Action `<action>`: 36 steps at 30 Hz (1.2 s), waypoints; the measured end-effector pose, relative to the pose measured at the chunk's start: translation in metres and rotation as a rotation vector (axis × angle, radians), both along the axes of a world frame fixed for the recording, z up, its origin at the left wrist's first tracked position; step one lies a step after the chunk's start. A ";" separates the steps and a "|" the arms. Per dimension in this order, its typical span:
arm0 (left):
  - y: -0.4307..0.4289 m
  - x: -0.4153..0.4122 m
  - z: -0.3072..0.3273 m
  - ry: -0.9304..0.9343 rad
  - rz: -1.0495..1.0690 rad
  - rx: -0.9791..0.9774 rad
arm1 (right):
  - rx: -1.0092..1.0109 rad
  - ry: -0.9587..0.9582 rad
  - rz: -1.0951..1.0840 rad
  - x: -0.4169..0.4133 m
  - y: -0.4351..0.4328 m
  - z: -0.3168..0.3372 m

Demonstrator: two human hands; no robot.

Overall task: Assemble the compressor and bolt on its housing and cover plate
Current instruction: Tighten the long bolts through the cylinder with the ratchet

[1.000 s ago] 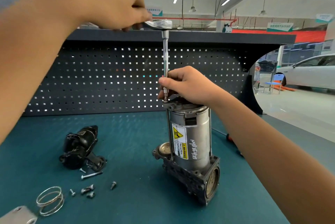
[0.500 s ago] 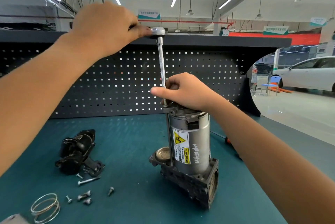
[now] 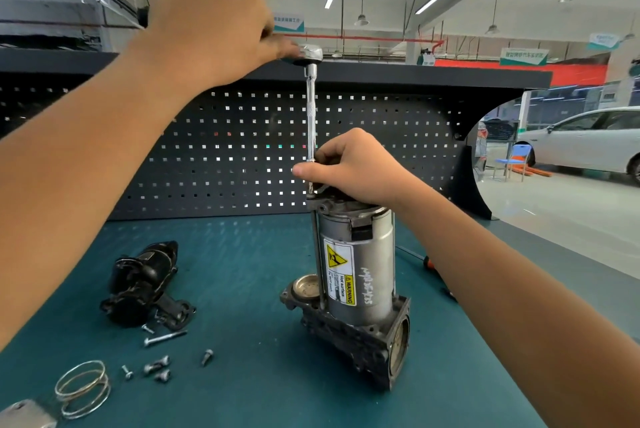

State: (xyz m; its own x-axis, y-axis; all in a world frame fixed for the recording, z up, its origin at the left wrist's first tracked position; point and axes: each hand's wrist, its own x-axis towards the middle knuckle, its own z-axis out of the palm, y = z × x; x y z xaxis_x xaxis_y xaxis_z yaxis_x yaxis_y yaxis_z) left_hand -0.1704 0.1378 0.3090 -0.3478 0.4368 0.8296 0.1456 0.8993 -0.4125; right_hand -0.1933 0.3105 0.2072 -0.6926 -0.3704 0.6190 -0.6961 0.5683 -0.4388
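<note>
The compressor [image 3: 358,275] stands upright on the teal bench, a silver cylinder with a yellow warning label on a dark cast base. A ratchet wrench [image 3: 308,55] with a long extension bar [image 3: 311,122] reaches straight down to the top plate's left edge. My left hand [image 3: 211,25] grips the ratchet handle, thumb by its head. My right hand [image 3: 349,168] rests on the compressor's top, and its fingers pinch the bar's lower end. The bolt under the bar is hidden.
A black housing part [image 3: 143,284] lies on the bench at left. Near it are a long bolt [image 3: 165,337], several small screws [image 3: 157,365], a wire ring [image 3: 83,387] and a grey metal piece [image 3: 24,415]. A pegboard [image 3: 242,150] backs the bench. An orange-handled tool [image 3: 428,263] lies behind my right forearm.
My left hand has swung the ratchet handle round over the bar. The view has shifted slightly. My right hand has stayed on the compressor top.
</note>
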 end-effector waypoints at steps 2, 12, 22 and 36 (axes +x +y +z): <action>-0.004 -0.008 -0.001 -0.062 -0.132 0.010 | -0.012 -0.020 0.039 -0.001 0.002 0.000; -0.003 -0.017 -0.010 -0.040 -0.089 0.126 | 0.026 -0.003 -0.037 0.000 -0.003 -0.001; 0.014 -0.013 -0.010 0.155 -0.077 0.203 | -0.023 -0.045 0.041 0.002 0.003 0.000; 0.030 -0.005 -0.005 0.161 0.000 0.208 | -0.051 -0.035 0.042 0.001 0.005 -0.004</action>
State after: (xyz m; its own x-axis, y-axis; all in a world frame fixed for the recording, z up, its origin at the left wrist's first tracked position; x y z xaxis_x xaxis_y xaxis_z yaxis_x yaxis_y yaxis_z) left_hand -0.1749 0.1680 0.3036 -0.2037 0.2513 0.9462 0.0927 0.9671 -0.2369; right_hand -0.1925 0.3151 0.2036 -0.6985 -0.3683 0.6136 -0.7028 0.5148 -0.4910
